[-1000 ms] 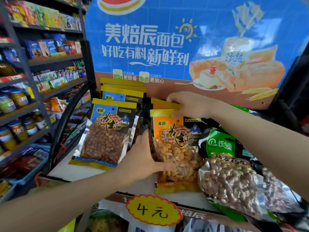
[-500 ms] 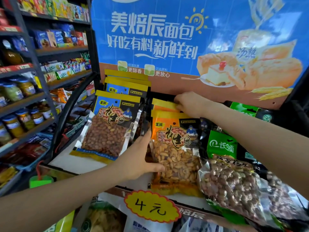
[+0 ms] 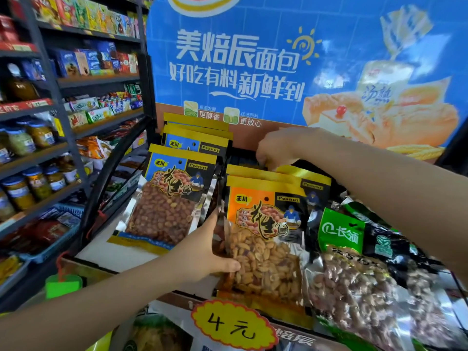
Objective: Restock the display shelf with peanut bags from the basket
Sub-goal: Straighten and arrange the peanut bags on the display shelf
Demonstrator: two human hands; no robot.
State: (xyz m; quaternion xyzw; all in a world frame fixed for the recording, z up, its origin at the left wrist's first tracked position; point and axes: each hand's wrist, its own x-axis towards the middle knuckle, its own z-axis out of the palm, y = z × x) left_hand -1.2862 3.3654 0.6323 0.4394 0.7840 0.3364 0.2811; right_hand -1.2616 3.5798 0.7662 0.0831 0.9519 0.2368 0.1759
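An orange-labelled peanut bag (image 3: 266, 239) leans at the front of a stack on the white display shelf (image 3: 119, 257). My left hand (image 3: 202, 252) grips that bag's lower left edge, thumb across its clear window. My right hand (image 3: 276, 148) reaches to the back of the same stack, fingers curled down over the yellow top edges of the rear bags (image 3: 301, 173). A row of blue-labelled peanut bags (image 3: 172, 198) leans to the left. The basket is out of sight.
Green-labelled clear bags of peanuts (image 3: 354, 274) lie to the right. A blue bread poster (image 3: 253, 59) backs the shelf. A yellow price tag (image 3: 233, 325) hangs on the front rail. Dark racks of jars (image 3: 20, 188) and boxed snacks stand to the left.
My right hand has slid from the front bag's top back and up to the rear of the stack. My left hand keeps its hold on the orange bag. The camera has shifted.
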